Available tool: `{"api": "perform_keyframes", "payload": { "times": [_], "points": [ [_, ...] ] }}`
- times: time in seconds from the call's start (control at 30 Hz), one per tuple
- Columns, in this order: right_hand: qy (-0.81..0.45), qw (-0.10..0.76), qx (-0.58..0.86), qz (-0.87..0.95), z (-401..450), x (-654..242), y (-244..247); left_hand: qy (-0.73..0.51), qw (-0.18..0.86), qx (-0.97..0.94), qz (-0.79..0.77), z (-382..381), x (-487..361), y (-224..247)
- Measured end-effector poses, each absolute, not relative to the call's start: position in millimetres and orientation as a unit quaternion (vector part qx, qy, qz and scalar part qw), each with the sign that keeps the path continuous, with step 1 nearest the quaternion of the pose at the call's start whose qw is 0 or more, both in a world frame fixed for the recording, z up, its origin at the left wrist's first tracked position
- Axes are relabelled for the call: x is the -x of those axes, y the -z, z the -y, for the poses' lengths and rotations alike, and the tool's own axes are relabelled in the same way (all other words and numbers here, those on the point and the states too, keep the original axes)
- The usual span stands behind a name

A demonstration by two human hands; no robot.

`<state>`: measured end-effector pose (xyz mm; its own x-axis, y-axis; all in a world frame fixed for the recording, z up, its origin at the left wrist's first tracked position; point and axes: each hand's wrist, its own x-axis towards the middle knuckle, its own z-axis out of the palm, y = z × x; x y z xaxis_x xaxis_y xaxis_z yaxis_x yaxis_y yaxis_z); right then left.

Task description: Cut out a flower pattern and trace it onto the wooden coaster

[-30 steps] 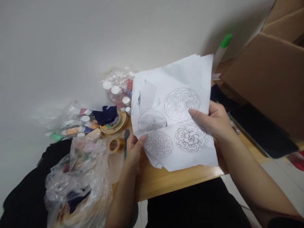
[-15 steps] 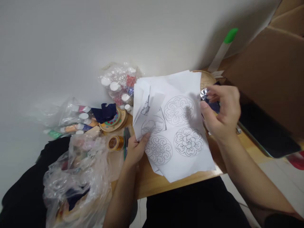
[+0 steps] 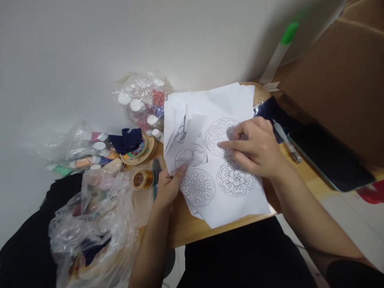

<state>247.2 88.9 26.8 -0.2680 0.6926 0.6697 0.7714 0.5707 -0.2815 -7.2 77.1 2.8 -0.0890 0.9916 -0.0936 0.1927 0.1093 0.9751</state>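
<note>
Several white paper sheets (image 3: pixel 231 210) with round floral line drawings lie over the wooden table. My left hand (image 3: pixel 170 185) pinches their left edge, thumb on top. Folded or cut paper pieces (image 3: pixel 192 124) stand up at the upper left of the sheets. My right hand (image 3: pixel 255 148) is over the right part of the top sheet, its fingers apart and the index fingertip at the upper right flower drawing. Nothing shows in that hand, and it hides parts of the two right drawings.
Bagged bottles (image 3: pixel 144 100), a thread spool (image 3: pixel 141 179), a wooden hoop (image 3: pixel 150 150) and a crumpled plastic bag (image 3: pixel 96 236) are left. A pen (image 3: pixel 286 140), dark phone (image 3: pixel 330 156) and cardboard box (image 3: pixel 339 84) are right.
My right hand has moved left from beside the sheets onto the drawings, uncovering the pen and dark blue cloth. My left hand still holds the paper edge. The view has shifted slightly.
</note>
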Motion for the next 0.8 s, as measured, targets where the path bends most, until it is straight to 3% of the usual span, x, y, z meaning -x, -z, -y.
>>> {"api": "perform_keyframes", "payload": {
  "times": [0.8],
  "points": [
    [0.085, 0.419, 0.520, 0.740, -91.8, -252.0, -24.0, -0.440, 0.458, -0.483, -0.603, -74.9, 6.5, -3.1]
  ]
}}
